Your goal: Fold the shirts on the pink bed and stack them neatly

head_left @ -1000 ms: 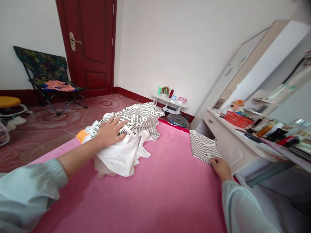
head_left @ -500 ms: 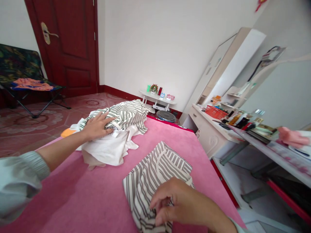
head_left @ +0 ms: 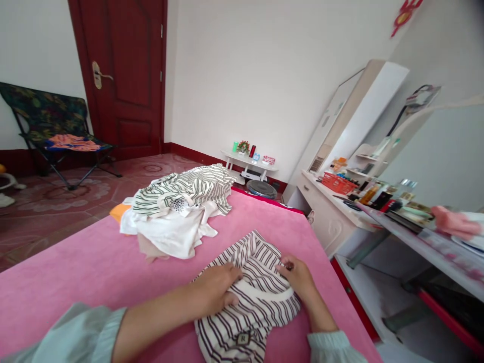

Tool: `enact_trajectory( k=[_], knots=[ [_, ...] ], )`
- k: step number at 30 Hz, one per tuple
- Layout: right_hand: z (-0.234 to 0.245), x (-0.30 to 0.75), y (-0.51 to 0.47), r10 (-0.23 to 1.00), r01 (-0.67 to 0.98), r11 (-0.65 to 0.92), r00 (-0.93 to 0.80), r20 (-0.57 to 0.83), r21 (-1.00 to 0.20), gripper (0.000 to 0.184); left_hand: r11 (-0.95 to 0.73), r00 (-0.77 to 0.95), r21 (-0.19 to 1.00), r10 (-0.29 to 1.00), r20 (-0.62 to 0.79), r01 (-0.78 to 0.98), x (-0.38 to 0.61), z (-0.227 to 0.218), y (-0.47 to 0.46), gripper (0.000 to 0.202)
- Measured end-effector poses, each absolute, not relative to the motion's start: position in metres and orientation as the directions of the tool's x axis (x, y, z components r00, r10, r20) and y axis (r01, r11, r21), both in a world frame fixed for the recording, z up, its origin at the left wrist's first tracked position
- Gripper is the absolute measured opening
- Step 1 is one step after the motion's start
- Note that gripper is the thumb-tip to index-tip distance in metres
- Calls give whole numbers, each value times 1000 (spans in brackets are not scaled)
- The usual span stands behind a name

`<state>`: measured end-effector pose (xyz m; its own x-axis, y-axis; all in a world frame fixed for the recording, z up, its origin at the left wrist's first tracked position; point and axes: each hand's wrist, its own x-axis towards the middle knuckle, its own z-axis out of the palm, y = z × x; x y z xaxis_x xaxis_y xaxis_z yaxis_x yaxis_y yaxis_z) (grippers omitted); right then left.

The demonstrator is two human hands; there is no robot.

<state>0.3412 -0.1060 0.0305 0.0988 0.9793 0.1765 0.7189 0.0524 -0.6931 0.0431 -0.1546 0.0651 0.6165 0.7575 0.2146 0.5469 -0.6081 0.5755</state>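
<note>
A black-and-white striped shirt [head_left: 260,290] with a pale neckband and a small letter patch lies partly folded on the pink bedspread [head_left: 94,267]. My left hand [head_left: 217,288] is on its left side, fingers curled into the cloth and thumb a little apart. At the shirt's upper right edge, my right hand [head_left: 298,277] pinches the fabric between thumb and fingers. Farther back on the bed, a heap holds a striped garment [head_left: 189,184], a white garment [head_left: 170,234] and a bit of orange cloth [head_left: 119,212].
On the right stand a white dressing table [head_left: 333,209] with bottles and a red basket [head_left: 338,183]. A folding chair [head_left: 49,121] with orange cloth is by the red door [head_left: 128,75]. Beyond the bed are a low white shelf [head_left: 247,160] and a round dark device [head_left: 261,189].
My left hand has left the clothes heap and come down onto the striped shirt. My right hand has moved up to its right edge. The shirt's neckband and patch now show more.
</note>
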Motion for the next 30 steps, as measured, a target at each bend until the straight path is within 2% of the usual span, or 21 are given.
enact_trajectory(
  k=[3, 6, 8, 11, 13, 15, 16, 18, 20, 22, 24, 26, 28, 30],
  knots=[
    [34, 346, -110, 971, 452, 42, 190, 142, -891, 26, -595, 660, 654, 727, 190, 467, 33, 71, -146, 12],
    [48, 354, -112, 897, 75, 63, 433, 89, -995, 28, -530, 512, 793, 791, 335, 301, 12, 92, -136, 7],
    [68, 357, -115, 786, -96, 238, 604, 134, -966, 32, -518, 296, 837, 839, 457, 176, -6, 109, -130, 11],
    [113, 345, -129, 632, -91, 546, 697, 338, -833, 31, -571, 81, 814, 821, 565, 105, -33, 129, -124, 14],
    [144, 325, -144, 597, -71, 651, 663, 452, -756, 25, -583, 114, 794, 812, 572, 170, -49, 131, -120, 13],
    [168, 298, -164, 693, -152, 623, 563, 451, -767, 22, -560, 227, 770, 828, 512, 307, -60, 123, -116, 11],
    [176, 283, -174, 787, -216, 549, 458, 412, -807, 21, -529, 267, 761, 848, 458, 375, -65, 118, -115, 11],
    [181, 251, -193, 945, -296, 327, 123, 304, -897, 19, -447, 282, 770, 893, 352, 455, -68, 109, -117, 15],
    [178, 220, -208, 954, -275, 151, -211, 213, -949, 19, -419, 316, 783, 901, 297, 460, -64, 107, -129, 27],
    [173, 196, -218, 909, -257, 84, -376, 180, -963, 20, -494, 438, 754, 847, 303, 434, -51, 111, -148, 46],
    [168, 183, -220, 883, -271, 77, -429, 192, -960, 20, -579, 570, 713, 763, 304, 395, -34, 118, -168, 56],
    [165, 182, -215, 873, -285, 101, -435, 222, -953, 20, -575, 597, 731, 749, 288, 368, -19, 121, -179, 39],
    [159, 191, -204, 890, -267, 169, -372, 264, -949, 20, -489, 514, 809, 810, 282, 326, -12, 122, -177, 21],
    [148, 205, -189, 922, -160, 271, -239, 303, -949, 22, -376, 318, 899, 900, 297, 224, -16, 125, -166, 20]
  ],
)
